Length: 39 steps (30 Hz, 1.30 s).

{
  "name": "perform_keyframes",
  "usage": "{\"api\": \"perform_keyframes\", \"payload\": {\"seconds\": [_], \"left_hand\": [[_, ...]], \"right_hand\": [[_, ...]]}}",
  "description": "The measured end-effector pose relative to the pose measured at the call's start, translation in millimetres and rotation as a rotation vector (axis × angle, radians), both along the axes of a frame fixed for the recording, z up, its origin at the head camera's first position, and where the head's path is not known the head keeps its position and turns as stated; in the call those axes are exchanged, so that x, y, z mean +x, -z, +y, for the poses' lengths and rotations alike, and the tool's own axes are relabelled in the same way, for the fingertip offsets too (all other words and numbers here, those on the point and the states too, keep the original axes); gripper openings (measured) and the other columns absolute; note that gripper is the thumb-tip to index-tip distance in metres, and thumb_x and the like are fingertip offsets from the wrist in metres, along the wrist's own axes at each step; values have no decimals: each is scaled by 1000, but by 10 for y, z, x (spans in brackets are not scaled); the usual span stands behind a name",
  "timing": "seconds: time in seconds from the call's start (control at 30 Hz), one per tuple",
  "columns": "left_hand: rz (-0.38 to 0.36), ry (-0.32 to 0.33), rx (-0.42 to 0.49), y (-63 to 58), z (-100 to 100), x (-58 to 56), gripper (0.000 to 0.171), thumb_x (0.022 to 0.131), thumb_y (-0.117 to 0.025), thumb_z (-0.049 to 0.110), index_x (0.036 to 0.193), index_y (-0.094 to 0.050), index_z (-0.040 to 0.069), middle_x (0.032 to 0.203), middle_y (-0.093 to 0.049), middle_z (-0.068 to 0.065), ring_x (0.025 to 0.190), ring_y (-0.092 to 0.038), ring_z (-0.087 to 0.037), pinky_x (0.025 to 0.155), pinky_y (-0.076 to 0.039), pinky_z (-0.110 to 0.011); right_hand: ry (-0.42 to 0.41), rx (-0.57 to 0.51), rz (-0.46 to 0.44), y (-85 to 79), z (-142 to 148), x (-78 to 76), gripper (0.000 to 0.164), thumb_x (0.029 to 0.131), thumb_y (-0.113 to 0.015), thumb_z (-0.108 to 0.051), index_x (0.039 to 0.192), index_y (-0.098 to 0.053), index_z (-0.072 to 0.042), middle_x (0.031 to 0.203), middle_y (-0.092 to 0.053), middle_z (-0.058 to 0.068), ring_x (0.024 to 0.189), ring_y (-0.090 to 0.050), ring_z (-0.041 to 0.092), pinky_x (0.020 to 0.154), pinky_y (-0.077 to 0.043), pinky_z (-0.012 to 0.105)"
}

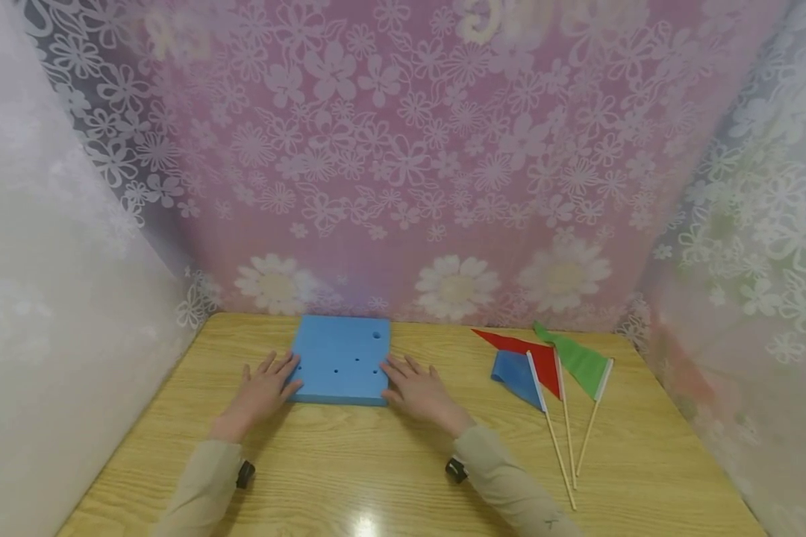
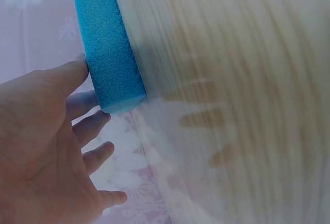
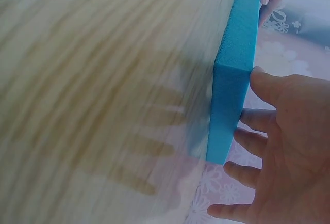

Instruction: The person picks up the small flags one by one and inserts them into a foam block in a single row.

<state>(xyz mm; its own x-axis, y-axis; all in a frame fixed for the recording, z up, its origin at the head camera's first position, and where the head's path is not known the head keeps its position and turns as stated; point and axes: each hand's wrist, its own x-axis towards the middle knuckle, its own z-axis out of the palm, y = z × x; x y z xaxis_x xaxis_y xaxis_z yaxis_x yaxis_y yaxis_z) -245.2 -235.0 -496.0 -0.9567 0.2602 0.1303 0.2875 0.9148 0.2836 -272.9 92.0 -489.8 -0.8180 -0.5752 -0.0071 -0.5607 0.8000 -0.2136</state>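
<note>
A flat blue foam block [image 1: 339, 343] with several small holes in its top lies on the table, one larger hole near its far right corner. At its left edge, my left hand [image 1: 262, 391] touches it with spread fingers. My right hand [image 1: 419, 388] lies against the opposite edge, fingers likewise spread. The left wrist view shows the thumb and fingers at the block's side [image 2: 108, 48], the palm apart from it. In the right wrist view, the right thumb meets the block [image 3: 229, 110] near a corner, and part of the left hand shows beyond.
To the right lie three small flags on thin wooden sticks: a blue flag [image 1: 516, 377], a red flag [image 1: 544, 365] and a green flag [image 1: 583, 364]. Flower-patterned cloth [image 1: 403, 186] hangs behind and at both sides of the wood-grain table [image 1: 349, 470].
</note>
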Motion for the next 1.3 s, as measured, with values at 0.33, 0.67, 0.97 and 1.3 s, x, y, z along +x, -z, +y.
{"api": "perform_keyframes", "payload": {"seconds": [0.33, 0.67, 0.97, 1.3], "left_hand": [[-19, 28, 25, -15, 123, 10, 59, 105, -57, 32, 154, -42, 3, 160, -36, -21, 148, -25, -49, 107, -14, -82], [-26, 40, 30, -18, 254, 26, 58, 105, -57, 32, 154, -43, 3, 159, -37, -20, 148, -27, -47, 107, -15, -82], [-23, 52, 37, 37, 344, 28, 59, 105, -56, 33, 155, -41, 4, 161, -35, -19, 149, -26, -46, 108, -14, -81], [-35, 74, 43, 34, 461, 26, 59, 105, -56, 34, 155, -42, 5, 161, -36, -19, 149, -27, -44, 108, -15, -81]], "right_hand": [[-6, -23, -20, -3, 164, 28, 60, 108, -47, -42, 161, -33, -17, 167, -27, 6, 152, -23, 39, 112, -24, 73], [-3, -30, 1, 45, 313, 54, 60, 107, -49, -41, 160, -35, -16, 166, -29, 7, 152, -26, 39, 111, -26, 74], [5, -47, -18, 32, 438, 93, 61, 107, -49, -42, 160, -34, -16, 166, -28, 7, 152, -24, 40, 111, -24, 74], [19, -58, 1, 58, 577, 111, 60, 106, -51, -41, 160, -36, -17, 165, -32, 6, 151, -25, 41, 110, -25, 75]]}}
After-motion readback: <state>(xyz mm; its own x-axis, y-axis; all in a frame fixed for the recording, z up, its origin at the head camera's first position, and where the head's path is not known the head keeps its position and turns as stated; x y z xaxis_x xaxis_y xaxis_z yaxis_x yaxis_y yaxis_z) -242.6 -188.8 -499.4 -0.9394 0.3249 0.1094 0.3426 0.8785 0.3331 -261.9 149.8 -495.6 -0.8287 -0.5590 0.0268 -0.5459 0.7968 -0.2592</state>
